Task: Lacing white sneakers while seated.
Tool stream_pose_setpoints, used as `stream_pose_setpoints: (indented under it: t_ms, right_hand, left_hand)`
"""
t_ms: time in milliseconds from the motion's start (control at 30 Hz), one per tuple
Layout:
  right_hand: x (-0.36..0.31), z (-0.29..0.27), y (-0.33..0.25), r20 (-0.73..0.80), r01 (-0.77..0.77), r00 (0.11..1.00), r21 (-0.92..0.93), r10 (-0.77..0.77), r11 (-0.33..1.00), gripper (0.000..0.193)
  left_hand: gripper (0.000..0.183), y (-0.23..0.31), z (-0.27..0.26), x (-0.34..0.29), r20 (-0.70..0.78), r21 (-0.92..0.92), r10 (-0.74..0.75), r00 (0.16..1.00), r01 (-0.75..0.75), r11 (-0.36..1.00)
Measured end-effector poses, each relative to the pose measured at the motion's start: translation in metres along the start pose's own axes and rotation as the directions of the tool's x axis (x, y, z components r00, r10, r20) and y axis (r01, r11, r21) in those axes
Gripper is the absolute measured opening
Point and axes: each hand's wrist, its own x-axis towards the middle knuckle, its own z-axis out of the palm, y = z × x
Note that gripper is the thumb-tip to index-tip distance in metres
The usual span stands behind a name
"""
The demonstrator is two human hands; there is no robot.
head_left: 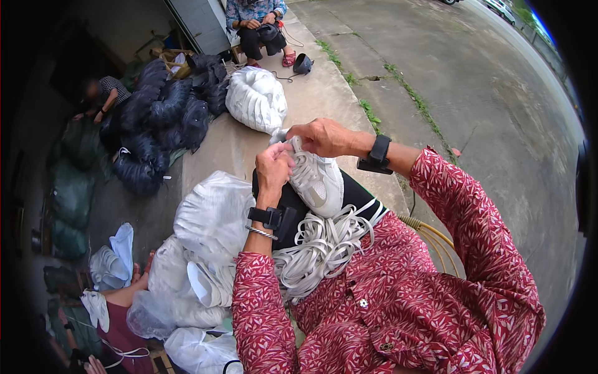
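A white and beige sneaker (pixel 326 190) rests on my black-clad lap, its toe toward me. White shoelace (pixel 303 163) crosses its tongue area in rows. My left hand (pixel 274 167) is closed at the left side of the shoe's collar, fingertips pinched on the lace. From the right, my right hand (pixel 322 137) bends over the top of the shoe, its fingers closed on the lace close to the left fingertips. The exact grip of the right fingers is partly hidden. A loose heap of white shoelaces (pixel 324 249) lies on my lap below the toe.
White plastic-wrapped bundles (pixel 212 209) stand at my left. Ahead are a white bundle of shoe parts (pixel 256 100) and black bundles (pixel 159 118). One person (pixel 258 25) sits working ahead; others are at the left. A yellow hose (pixel 430 232) runs at my right.
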Motion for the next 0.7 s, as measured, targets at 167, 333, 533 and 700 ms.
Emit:
stream_pose_setpoints:
  t_ms: [167, 333, 533, 700]
  right_hand:
    - [0.009, -0.007, 0.0, 0.109, 0.068, 0.993, -0.176, -0.049, 0.982, 0.025]
    - [0.004, -0.009, 0.005, 0.137, -0.026, 0.99, 0.078, 0.015, 0.997, 0.018]
    - [0.002, -0.011, 0.014, 0.112, -0.07, 0.992, 0.185, 0.05, 0.98, 0.014]
    - [0.01, 0.005, 0.016, -0.067, -0.209, 0.969, 0.298, 0.239, 0.931, 0.022]
  left_hand:
    - [0.022, 0.005, 0.007, 0.006, 0.005, -0.055, -0.055, 0.998, 0.055, 0.997]
    - [0.012, -0.01, 0.005, 0.021, 0.018, 0.376, 0.119, 0.993, -0.117, 0.919]
    - [0.006, -0.058, -0.085, -0.006, -0.408, 0.486, 0.099, 0.908, 0.124, 0.865]
    - [0.013, -0.074, -0.114, -0.046, -0.457, 0.213, -0.177, 0.872, 0.3, 0.93]
